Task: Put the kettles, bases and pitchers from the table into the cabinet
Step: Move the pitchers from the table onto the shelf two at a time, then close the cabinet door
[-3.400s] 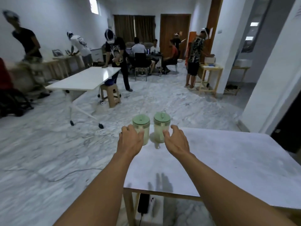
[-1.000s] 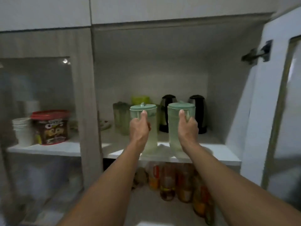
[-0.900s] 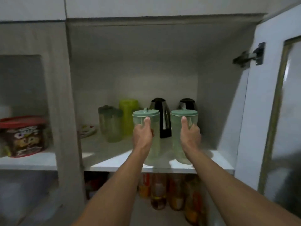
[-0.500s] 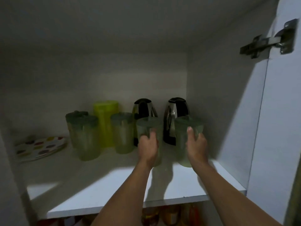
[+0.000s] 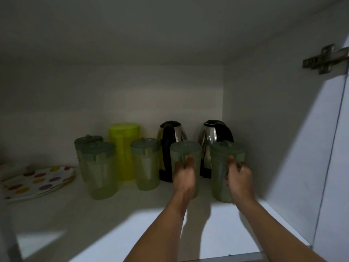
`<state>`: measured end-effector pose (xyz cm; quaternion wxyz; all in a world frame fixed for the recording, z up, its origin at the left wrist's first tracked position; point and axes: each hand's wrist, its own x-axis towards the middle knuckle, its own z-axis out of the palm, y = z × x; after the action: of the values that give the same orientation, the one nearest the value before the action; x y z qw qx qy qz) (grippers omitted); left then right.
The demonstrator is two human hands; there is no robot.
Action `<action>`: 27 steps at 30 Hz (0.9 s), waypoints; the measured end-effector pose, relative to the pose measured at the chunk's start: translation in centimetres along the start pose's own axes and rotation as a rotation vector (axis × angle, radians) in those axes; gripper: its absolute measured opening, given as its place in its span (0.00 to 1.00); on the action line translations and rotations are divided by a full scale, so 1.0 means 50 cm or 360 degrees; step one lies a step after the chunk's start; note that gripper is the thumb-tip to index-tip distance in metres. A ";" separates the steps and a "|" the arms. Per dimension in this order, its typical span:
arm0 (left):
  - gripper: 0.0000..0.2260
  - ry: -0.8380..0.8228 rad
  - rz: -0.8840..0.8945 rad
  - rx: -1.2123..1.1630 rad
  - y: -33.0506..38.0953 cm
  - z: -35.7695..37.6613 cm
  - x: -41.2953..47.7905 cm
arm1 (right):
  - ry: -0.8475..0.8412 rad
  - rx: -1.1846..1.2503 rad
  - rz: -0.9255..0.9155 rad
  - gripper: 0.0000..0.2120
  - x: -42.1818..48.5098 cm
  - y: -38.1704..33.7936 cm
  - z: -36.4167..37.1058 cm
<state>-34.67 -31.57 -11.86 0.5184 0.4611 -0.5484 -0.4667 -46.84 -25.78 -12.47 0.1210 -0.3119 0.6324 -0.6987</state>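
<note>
Both my hands reach deep into the cabinet, each gripping the handle of a pale green lidded pitcher. My left hand [image 5: 184, 174] holds the left pitcher [image 5: 184, 151]; my right hand [image 5: 238, 176] holds the right pitcher [image 5: 225, 154]. Both pitchers stand upright on the white shelf [image 5: 105, 220], or just above it, in front of two steel-and-black kettles [image 5: 172, 135] [image 5: 215, 133]. Three more green pitchers [image 5: 98, 169] [image 5: 145, 163] [image 5: 87, 139] and a yellow-green pitcher [image 5: 123, 148] stand to the left.
A stack of dotted plates [image 5: 37, 178] lies at the shelf's far left. The cabinet's right wall [image 5: 264, 129] is close to the right pitcher, and the open door with its hinge [image 5: 324, 58] is at the right. The shelf's front part is bare.
I carried both pitchers from the table to the cabinet. Over the last second they moved from the shelf's front edge deeper in, down in front of the kettles.
</note>
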 end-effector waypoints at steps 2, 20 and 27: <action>0.29 -0.0014 -0.0070 0.0019 0.010 -0.009 -0.013 | -0.0047 -0.0018 0.0056 0.20 0.000 -0.001 -0.004; 0.25 0.0176 0.0219 0.0691 0.058 -0.114 -0.222 | -0.0192 -0.0388 0.0207 0.35 -0.124 -0.040 -0.133; 0.26 0.0004 0.0311 0.0667 0.092 -0.124 -0.326 | -0.0069 -0.0453 0.0182 0.32 -0.220 -0.116 -0.230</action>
<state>-27.99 -14.98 -9.38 0.4548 0.5039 -0.6748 -0.2896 -43.77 -9.27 -10.10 0.1289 -0.3045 0.7390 -0.5870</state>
